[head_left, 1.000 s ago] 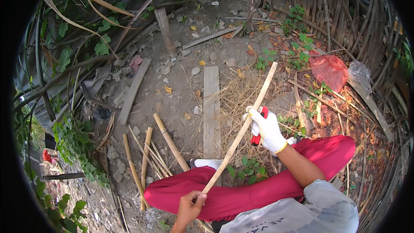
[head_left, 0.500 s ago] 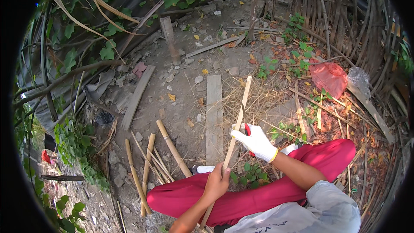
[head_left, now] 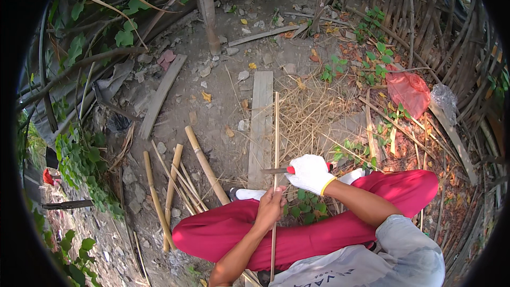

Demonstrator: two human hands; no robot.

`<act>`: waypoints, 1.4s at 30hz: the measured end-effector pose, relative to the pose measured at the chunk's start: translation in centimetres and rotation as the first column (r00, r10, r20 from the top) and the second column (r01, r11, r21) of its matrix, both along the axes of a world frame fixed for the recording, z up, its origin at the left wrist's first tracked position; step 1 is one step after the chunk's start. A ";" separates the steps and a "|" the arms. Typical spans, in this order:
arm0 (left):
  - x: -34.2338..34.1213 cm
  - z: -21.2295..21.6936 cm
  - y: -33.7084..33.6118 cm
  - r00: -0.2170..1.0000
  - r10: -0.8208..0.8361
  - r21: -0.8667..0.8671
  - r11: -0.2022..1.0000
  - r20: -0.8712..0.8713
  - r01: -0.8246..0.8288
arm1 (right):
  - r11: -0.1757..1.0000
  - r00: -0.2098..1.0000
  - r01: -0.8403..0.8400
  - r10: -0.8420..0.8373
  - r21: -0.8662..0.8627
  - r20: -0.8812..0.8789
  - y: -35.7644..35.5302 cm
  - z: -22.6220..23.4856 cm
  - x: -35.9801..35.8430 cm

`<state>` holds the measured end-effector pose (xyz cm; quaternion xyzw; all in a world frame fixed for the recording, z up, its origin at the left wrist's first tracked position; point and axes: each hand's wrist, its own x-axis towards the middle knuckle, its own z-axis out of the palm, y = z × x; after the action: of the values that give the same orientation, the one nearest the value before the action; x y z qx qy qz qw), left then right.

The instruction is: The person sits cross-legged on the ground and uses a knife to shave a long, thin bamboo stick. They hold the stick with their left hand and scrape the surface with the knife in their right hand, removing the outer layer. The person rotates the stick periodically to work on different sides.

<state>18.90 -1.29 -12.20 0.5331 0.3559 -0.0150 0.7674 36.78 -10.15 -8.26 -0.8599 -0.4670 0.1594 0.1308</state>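
My bare left hand (head_left: pixel 270 207) is closed around a long, thin bamboo strip (head_left: pixel 276 138) that stands nearly straight up and down in the view, its lower end over my lap. In a white glove, my right hand (head_left: pixel 311 174) grips the red handle of a knife (head_left: pixel 275 170). The dark blade points left and lies across the strip, a little above my left hand. Beyond the strip, a flat grey wooden board (head_left: pixel 261 111) rests on the dirt among dry shavings (head_left: pixel 308 114).
Several bamboo pieces (head_left: pixel 204 162) lean or lie left of my red-trousered legs (head_left: pixel 218 236). Another plank (head_left: pixel 163 95) lies further left. A bamboo stake (head_left: pixel 209 24) stands at the back. A red plastic bag (head_left: pixel 407 93) sits at right near a stick fence (head_left: pixel 451 37).
The strip has swung from a rightward lean to nearly upright. My right hand has come down and slightly left; the knife blade has turned from pointing up to lying level across the strip.
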 end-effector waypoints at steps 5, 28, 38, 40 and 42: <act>-0.2 -1.7 -0.4 0.996 -0.094 0.447 0.891 0.010 0.080 | 0.994 0.999 -0.037 0.039 -0.102 0.017 1.2 -1.2 -0.4; -1.0 -1.2 -3.3 0.890 -0.430 0.539 0.719 -0.151 0.439 | 0.864 0.837 0.492 -0.436 -0.109 0.330 -1.6 -6.8 17.7; -1.0 -0.8 -0.6 0.985 -0.168 0.041 0.985 0.022 0.167 | 0.843 0.835 0.535 -0.537 -0.047 -0.123 -4.4 -1.2 18.0; -1.3 -0.8 0.0 0.992 -0.118 -0.163 0.979 0.043 0.124 | 0.921 0.914 0.376 -0.387 -0.103 -0.122 -3.9 -2.3 14.5; -0.9 1.2 0.7 0.993 -0.122 -0.233 0.965 -0.009 0.116 | 0.949 0.948 0.287 -0.301 -0.132 -0.100 -3.6 -2.3 10.8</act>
<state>18.01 -0.62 -10.96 0.4598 0.3280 -0.1088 0.8180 47.59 -13.76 -10.52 -0.9151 -0.3148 0.2156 0.1306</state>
